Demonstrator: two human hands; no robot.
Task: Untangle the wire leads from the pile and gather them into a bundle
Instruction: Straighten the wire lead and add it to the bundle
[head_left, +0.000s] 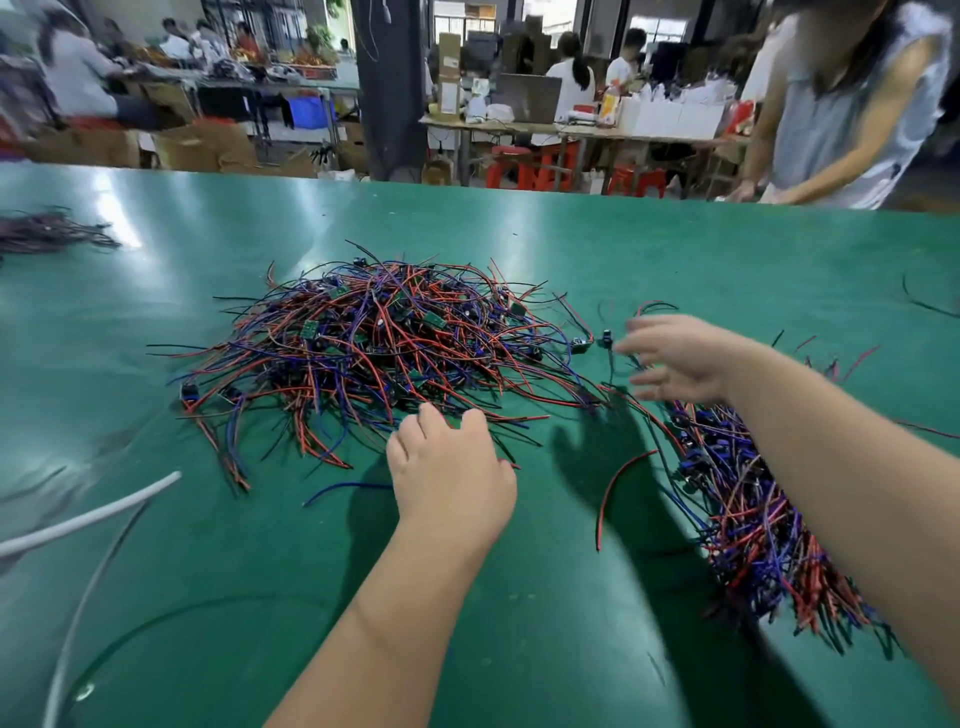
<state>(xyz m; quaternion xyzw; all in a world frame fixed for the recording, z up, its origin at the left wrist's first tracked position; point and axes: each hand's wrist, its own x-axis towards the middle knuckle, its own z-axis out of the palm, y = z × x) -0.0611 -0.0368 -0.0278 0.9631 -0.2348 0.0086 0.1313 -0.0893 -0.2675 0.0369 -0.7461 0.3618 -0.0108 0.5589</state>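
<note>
Just beyond our nearer left hand (452, 470) lies the tangled red, blue and black wire pile (374, 348). We cannot tell that hand's grip, and our right hand (680, 358) spreads empty.

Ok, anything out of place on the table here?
Two leads lie stray, off the tangled pile and the gathered bundle: a curved red wire between them, and a blue wire beside the left hand.
</note>
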